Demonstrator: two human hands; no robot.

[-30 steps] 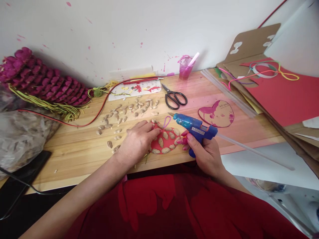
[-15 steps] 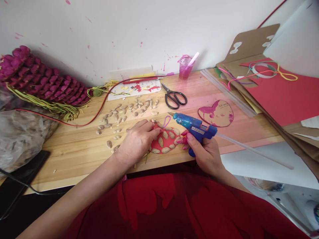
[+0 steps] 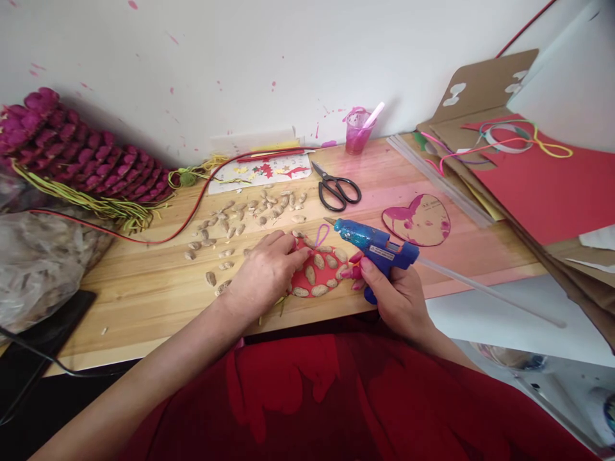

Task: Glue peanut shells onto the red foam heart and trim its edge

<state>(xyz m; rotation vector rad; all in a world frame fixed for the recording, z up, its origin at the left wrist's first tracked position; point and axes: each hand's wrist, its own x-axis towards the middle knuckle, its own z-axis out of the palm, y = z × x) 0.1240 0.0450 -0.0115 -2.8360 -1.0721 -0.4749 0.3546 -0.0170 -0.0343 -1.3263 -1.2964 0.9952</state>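
A red heart-shaped piece (image 3: 302, 279) lies near the table's front edge, with peanuts (image 3: 310, 275) set around its rim and in its middle. A purple loop (image 3: 321, 234) sticks out at its top. My left hand (image 3: 269, 266) rests on the piece's left side, fingers curled and closed; whatever is beneath the fingertips is hidden. My right hand (image 3: 396, 291) grips a blue hot glue gun (image 3: 375, 244), its nozzle pointing left above the table, just beyond the piece. From the gun's back extends a long clear glue stick (image 3: 490, 291).
Loose peanuts (image 3: 224, 224) are scattered to the left. Black-handled scissors (image 3: 339, 192), a pink-stained cup (image 3: 358, 131) and a cardboard heart (image 3: 418, 219) lie beyond the glue gun. A red cord (image 3: 189, 221) crosses the table's left. Cardboard and red sheets (image 3: 552, 186) fill the right.
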